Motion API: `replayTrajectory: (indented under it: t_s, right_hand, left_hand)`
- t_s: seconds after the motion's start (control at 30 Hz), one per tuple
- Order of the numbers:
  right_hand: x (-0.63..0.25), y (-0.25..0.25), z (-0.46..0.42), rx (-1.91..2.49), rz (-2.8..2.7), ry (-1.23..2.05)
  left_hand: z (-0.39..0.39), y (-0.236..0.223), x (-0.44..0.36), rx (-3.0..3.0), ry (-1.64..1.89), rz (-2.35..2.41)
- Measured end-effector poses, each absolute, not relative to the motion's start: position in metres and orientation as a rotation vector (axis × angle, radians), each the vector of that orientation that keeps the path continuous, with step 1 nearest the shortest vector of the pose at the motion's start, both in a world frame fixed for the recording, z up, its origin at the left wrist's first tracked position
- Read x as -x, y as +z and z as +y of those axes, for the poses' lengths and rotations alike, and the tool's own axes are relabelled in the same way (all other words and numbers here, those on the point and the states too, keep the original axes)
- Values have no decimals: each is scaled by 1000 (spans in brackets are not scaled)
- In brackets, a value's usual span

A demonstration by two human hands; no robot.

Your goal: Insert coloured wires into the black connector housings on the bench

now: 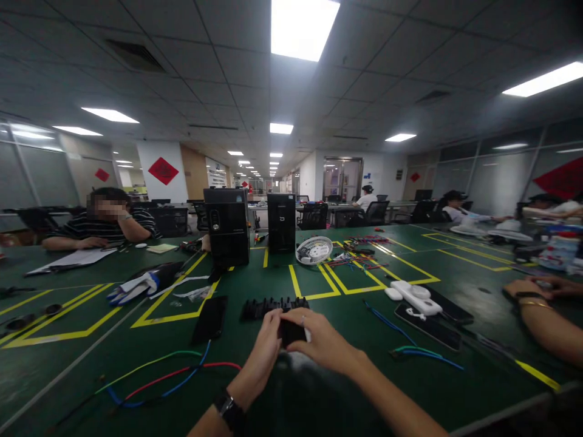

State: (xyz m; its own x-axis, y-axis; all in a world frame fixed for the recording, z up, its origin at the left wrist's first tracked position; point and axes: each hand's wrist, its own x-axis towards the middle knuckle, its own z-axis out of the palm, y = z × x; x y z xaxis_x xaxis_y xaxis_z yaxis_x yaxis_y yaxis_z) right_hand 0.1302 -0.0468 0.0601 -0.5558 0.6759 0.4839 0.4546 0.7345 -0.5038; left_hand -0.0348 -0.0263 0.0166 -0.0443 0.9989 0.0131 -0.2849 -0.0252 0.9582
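Both my hands meet at the lower middle of the green table (319, 388) around a small black part (291, 331). My left hand (263, 351), with a black watch on the wrist, grips its left side. My right hand (324, 341), a ring on one finger, closes over its right side. Just beyond lies a black toothed strip (273, 306), and a flat black panel (210, 320) lies to its left. Red, green and blue wires (173, 370) curl on the mat at the lower left.
Two black computer towers (228, 226) (281, 222) stand mid-table beside a white fan grille (314, 250). White power strips (412, 295), a dark phone (428, 326) and blue cables (426, 352) lie right. A seated person (102, 226) leans at far left; another person's forearm (544, 318) rests right.
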Motion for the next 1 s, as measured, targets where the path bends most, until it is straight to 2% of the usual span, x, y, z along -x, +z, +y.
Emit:
replayTrajectory:
  t_s: [0.13,0.2,0.33,0.43,0.57,1.0]
  right_hand:
    - [-198,40,4,1205,-2167,360]
    - [-213,31,32,1307,-2235,407]
    - [-197,18,66,1262,-2437,447]
    - [-177,12,72,1261,-2503,350]
    - [-184,6,76,1258,-2528,231]
    - [-229,8,122,1336,-2558,183]
  left_hand:
    - [10,31,72,-1886,1326,1332]
    - [30,38,100,-2235,1044,1480]
    - [61,37,127,-2444,429,1601]
    - [72,30,121,-2394,229,1602]
    - [74,22,109,-2280,255,1623]
    - [101,10,34,-2194,441,1699]
